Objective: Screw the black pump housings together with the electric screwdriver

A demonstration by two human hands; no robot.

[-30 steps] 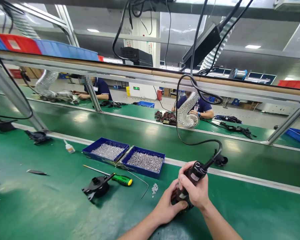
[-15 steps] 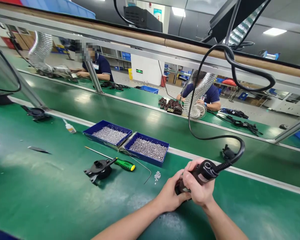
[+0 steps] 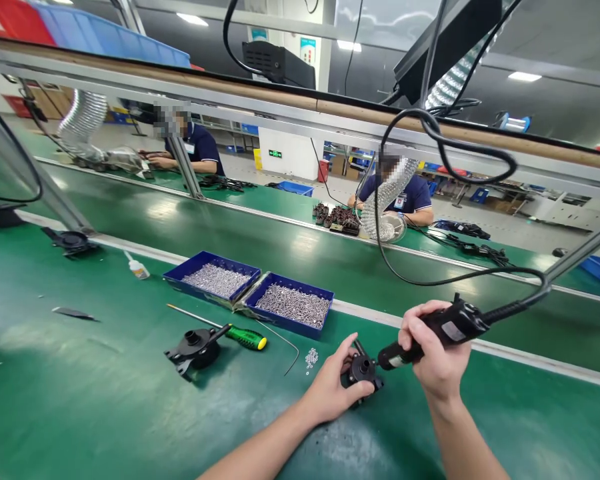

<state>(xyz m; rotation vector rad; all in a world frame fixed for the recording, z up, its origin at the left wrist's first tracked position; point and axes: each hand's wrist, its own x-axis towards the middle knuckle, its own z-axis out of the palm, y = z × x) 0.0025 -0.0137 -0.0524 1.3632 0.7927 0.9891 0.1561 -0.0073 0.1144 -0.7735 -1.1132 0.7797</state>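
My right hand (image 3: 433, 357) is wrapped round a black electric screwdriver (image 3: 450, 328), held nearly level with its tip pointing left. A black cable runs from its rear up to the overhead rail. My left hand (image 3: 333, 387) grips a small black round part (image 3: 363, 370) on the green bench mat, just left of the driver's tip. A small pile of loose screws (image 3: 310, 359) lies close to my left hand.
Two blue trays of screws (image 3: 215, 280) (image 3: 293, 307) sit ahead. A second black part (image 3: 193, 347), a green-handled screwdriver (image 3: 245, 339) and a bent wire lie left of them. A small glue bottle (image 3: 137, 268) stands farther left. Two people work at the far bench beyond the conveyor.
My right hand has swung the electric screwdriver up and to the right, off the black part, which now shows under my left hand.
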